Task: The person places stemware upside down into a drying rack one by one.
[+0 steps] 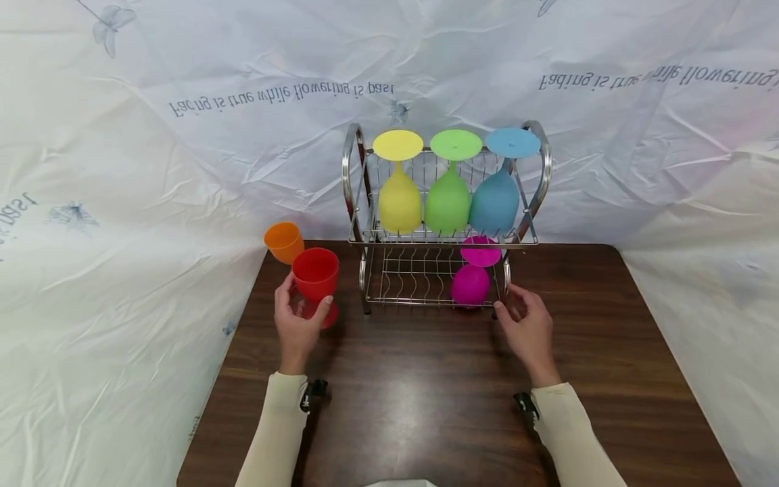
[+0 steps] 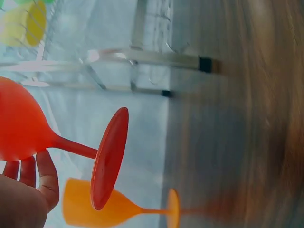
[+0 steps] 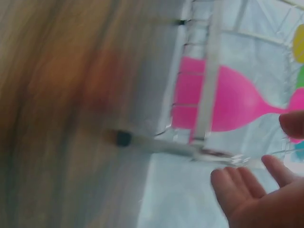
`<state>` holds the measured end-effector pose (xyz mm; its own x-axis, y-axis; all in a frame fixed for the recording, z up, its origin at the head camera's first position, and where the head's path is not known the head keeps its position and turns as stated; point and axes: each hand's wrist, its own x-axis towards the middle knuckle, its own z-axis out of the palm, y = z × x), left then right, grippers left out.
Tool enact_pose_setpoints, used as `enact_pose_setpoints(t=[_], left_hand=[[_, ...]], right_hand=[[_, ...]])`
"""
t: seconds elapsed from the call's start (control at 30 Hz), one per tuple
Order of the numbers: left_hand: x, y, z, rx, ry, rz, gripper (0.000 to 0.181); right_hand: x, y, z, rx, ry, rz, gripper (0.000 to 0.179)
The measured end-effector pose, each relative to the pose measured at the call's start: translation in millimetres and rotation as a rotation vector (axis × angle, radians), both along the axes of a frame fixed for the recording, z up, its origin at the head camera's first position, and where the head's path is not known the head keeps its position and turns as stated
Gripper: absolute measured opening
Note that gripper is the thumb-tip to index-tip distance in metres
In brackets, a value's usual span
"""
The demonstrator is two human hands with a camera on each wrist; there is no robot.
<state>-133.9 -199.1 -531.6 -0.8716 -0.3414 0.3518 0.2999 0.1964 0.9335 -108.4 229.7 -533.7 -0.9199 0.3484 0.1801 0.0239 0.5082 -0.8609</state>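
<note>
My left hand grips a red goblet by its bowl, mouth up, left of the two-tier metal dish rack. In the left wrist view the goblet's foot tilts, higher than the base of the orange goblet standing behind it. My right hand is at the rack's lower right corner, thumb and fingers apart, fingertips right by the metal frame. Beside it on the lower tier, a magenta goblet rests upside down at the right end.
On the upper tier stand a yellow goblet, a green goblet and a blue goblet, all upside down. The rack stands toward the back of a dark wooden table. White printed sheeting hangs behind and at both sides.
</note>
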Motion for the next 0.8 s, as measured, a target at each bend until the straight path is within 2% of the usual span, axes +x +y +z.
enact_pose_setpoints(t=[0.1,0.2,0.4,0.5,0.67,0.8], left_hand=[[7.3,7.5,7.2,-0.007,0.031,-0.048,0.080],[14.6,16.1,13.7,-0.043,0.064,-0.094,0.083],[27.3,32.2,23.2,-0.219,0.089,-0.223,0.085],[31.3,40.4,27.7,-0.313,0.085,-0.311,0.084],[38.2,54.3,36.9,-0.433,0.066,-0.463,0.082],[42.0,66.5,44.7,-0.643,0.109,-0.513,0.081]], right_hand=[[6.3,-7.2,11.1,-0.021,0.010,0.001,0.044],[13.5,-14.6,24.5,-0.030,0.018,0.038,0.043],[26.7,-27.5,49.0,-0.031,0.045,0.160,0.045],[32.0,-31.4,57.6,-0.037,0.066,0.236,0.045],[40.4,-36.5,67.7,-0.082,0.054,0.429,0.046],[45.1,-41.6,70.9,-0.109,0.041,0.564,0.053]])
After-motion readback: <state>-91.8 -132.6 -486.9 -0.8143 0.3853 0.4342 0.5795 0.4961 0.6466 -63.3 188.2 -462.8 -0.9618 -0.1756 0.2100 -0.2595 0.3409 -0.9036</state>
